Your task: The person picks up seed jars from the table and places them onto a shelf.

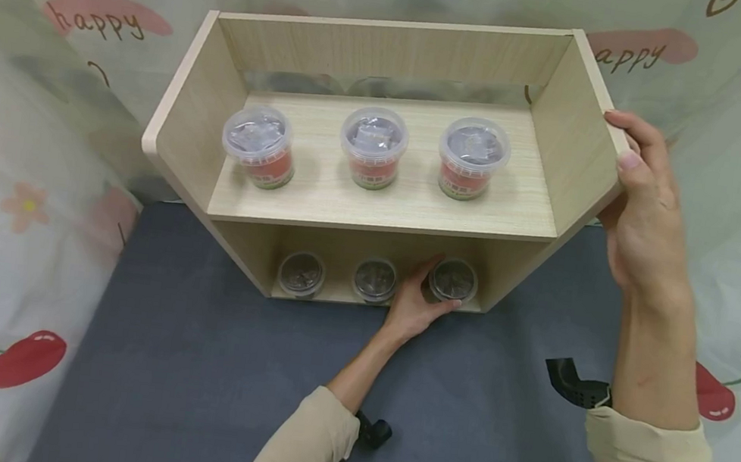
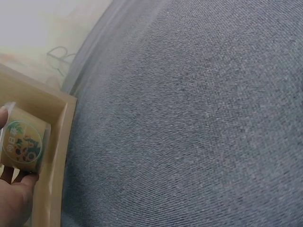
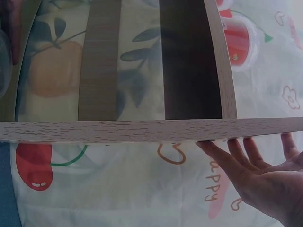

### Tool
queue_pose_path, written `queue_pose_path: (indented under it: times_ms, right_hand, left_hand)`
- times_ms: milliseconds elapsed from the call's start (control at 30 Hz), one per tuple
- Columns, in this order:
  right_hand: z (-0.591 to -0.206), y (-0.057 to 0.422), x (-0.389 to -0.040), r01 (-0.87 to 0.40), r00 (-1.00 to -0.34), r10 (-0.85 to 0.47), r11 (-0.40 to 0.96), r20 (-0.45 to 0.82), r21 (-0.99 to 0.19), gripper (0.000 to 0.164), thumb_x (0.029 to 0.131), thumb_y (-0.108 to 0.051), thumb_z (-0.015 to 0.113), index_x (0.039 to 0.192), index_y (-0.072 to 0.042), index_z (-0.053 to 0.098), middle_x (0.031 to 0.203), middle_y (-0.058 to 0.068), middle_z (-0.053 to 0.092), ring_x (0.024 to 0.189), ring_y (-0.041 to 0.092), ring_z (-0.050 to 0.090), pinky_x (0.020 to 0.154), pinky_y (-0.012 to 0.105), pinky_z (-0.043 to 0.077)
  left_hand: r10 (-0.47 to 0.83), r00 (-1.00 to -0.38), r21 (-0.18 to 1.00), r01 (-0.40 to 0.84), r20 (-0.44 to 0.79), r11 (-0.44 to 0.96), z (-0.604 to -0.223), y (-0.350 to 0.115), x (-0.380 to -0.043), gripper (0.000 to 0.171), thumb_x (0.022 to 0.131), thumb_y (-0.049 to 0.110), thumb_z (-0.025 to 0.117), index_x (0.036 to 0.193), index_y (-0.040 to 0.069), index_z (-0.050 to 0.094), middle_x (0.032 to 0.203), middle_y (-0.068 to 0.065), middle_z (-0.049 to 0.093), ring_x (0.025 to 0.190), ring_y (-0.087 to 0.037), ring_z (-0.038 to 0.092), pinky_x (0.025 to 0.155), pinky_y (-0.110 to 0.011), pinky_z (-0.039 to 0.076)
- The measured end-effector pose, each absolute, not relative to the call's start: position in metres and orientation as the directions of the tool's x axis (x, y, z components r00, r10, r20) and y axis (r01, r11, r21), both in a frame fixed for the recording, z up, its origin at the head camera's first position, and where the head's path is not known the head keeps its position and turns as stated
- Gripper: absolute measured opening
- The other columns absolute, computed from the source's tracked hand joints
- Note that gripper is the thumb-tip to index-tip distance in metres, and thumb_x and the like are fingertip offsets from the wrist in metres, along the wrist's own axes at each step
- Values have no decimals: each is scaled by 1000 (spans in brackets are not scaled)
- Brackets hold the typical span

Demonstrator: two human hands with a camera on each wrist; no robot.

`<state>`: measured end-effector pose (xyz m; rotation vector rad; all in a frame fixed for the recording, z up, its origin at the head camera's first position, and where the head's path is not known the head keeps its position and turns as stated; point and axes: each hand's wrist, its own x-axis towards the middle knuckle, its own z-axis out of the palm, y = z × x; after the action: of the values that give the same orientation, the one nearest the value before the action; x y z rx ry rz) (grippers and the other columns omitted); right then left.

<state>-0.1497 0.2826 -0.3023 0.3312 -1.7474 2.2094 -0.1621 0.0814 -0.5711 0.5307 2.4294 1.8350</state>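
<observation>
A two-tier wooden shelf (image 1: 382,215) stands in front of me. My left hand (image 1: 413,304) reaches into its lower tier and grips the rightmost lidded plastic cup (image 1: 454,281), fingers and thumb around its sides. In the left wrist view that cup shows a round printed label (image 2: 22,142) with fruit drawings. Two similar dark-topped cups, a middle one (image 1: 375,279) and a left one (image 1: 301,274), stand beside it. At the shelf's right side panel (image 1: 577,132), my right hand (image 1: 653,217) rests its fingertips against the outer face and front edge.
Three lidded cups with red contents stand on the upper tier: a left cup (image 1: 259,146), a middle cup (image 1: 373,147) and a right cup (image 1: 473,159). Dark grey cloth (image 1: 191,363) covers the table. Printed curtains (image 1: 21,222) hang behind and on both sides.
</observation>
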Motion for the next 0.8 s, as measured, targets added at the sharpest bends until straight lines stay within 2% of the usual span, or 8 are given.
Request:
queue_pose_path:
  times_ms: [267,433,800]
  right_hand:
    - [-302,283,-149,-372,-928,97,-217,359,-903,36,100,-20,50,135,-11,54,140,15,39,111,31,43,74,36,45]
    - [-302,281,-149,-367,-930,101,-229,353,-902,36,100,-19,50,134,-11,55,139,16,40,110,31,44,74,36,45]
    - [-302,280,-149,-373,-927,122,-216,354,-902,37,100,-20,50,135,-11,56,138,16,40,111,31,43,75,37,42]
  left_hand:
    - [292,-934,932,280,209,230,-579,84,-161,82,75,15,88,146,11,49,143,-8,54,134,-20,48,108,-31,38]
    - [278,-937,937,274,210,218,-582,85,-161,81,74,14,88,146,10,49,143,-9,54,134,-20,48,109,-30,37]
    - [283,-935,931,283,215,230,-582,90,-161,86,76,12,86,150,4,41,148,-14,48,138,-25,43,113,-32,32]
